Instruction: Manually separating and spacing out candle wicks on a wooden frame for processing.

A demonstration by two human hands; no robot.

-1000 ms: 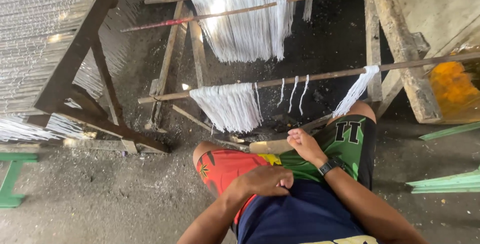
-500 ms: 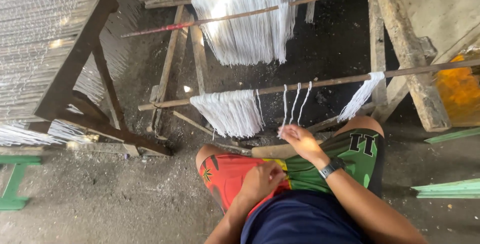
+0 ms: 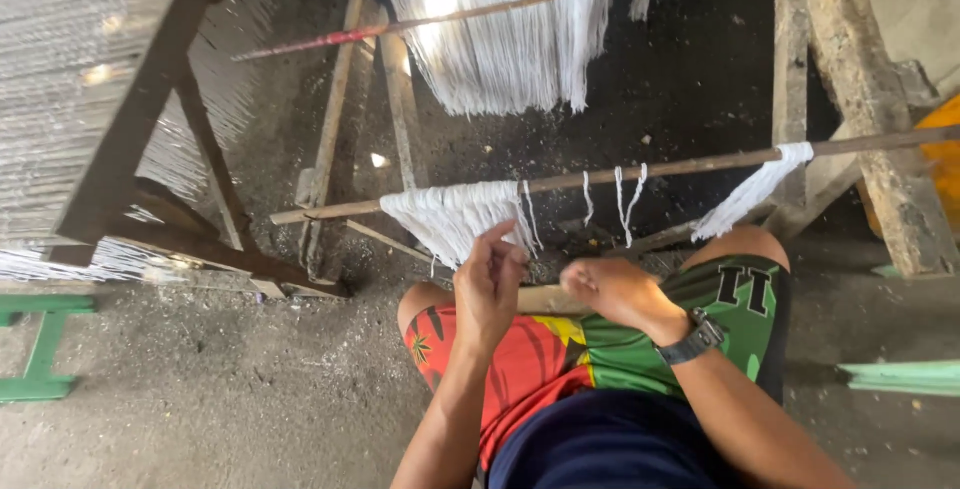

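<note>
Nearest, at six o'clock: bright patterned shorts [image 3: 560, 359] over bent knees, a dark watch [image 3: 690, 341] on the right wrist. Right hand [image 3: 615, 291] curled into a loose fist low over the lap; whether anything sits inside, cannot tell. Left hand [image 3: 490, 284] raised toward twelve, fingertips pinched on a few strands at the lower edge of the white thread bundle [image 3: 455, 217]. Probably light, limp, easily tangled or snapped; best taken near the loose ends, few strands at once, gently. Draped over the wooden rod [image 3: 680, 164] running nine to three. Farther, at twelve, a larger thread curtain [image 3: 510, 39].
</note>
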